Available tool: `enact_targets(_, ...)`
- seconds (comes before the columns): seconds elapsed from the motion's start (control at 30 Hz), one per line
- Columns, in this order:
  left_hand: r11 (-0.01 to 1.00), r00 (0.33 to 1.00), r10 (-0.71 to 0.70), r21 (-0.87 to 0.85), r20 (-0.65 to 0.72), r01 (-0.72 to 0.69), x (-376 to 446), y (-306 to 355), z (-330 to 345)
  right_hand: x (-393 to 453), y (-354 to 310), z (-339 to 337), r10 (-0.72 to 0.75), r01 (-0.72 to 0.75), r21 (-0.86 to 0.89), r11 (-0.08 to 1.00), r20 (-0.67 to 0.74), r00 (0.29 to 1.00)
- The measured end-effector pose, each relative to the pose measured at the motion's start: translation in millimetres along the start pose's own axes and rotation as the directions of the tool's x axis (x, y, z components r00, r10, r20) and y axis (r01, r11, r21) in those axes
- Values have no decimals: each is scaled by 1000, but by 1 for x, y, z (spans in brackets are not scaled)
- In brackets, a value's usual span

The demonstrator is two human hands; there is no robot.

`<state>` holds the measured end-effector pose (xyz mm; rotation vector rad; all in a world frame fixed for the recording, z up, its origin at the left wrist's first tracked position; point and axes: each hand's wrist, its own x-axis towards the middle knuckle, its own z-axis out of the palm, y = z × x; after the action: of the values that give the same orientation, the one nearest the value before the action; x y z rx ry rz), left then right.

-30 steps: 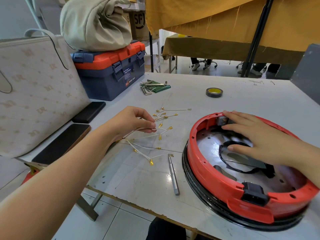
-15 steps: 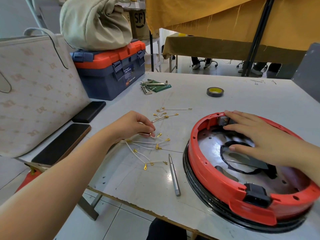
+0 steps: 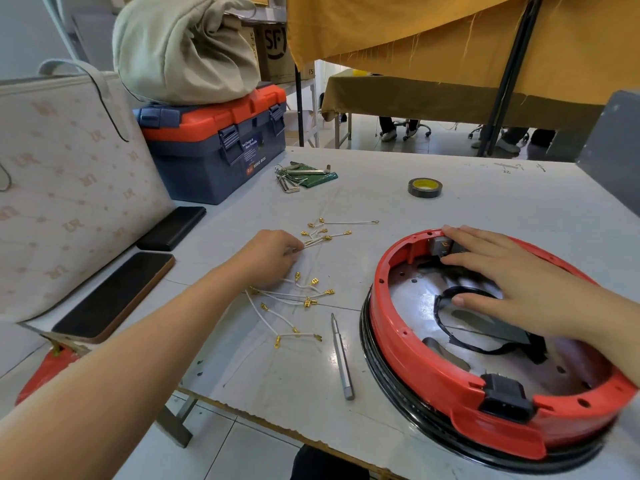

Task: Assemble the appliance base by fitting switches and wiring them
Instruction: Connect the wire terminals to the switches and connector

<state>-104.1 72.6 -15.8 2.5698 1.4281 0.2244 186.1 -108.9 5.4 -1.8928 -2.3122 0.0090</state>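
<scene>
Left hand (image 3: 273,252) fingers pinch one lead (image 3: 317,240) — neighbouring leads could snag; right hand (image 3: 512,285) rests flat, steadying the red base (image 3: 408,355).

Bare table (image 3: 467,202) beyond the tape roll (image 3: 425,187) — toolbox (image 3: 214,147), tote (image 3: 69,188) crowding the left.

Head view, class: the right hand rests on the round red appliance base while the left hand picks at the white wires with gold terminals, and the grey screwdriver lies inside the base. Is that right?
One detail is wrong. In the head view the grey screwdriver lies on the white table, between the white wires with gold terminals and the round red appliance base, not inside it. The right hand and left hand are as described.
</scene>
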Motion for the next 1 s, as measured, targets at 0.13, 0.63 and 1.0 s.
enact_targets(0.13,1000,998,6,8,-58,-5,0,1,3,0,0,0,4,-4,-2,1000,8,1000)
enact_targets(0.63,981,947,30,-172,-321,-89,-7,-1,-12,1,-1,-1,20,-20,-10,1000,29,999)
enact_targets(1.0,977,907,200,1,-369,-215,-7,-4,-24,0,0,-1,12,-11,-25,1000,26,1000)
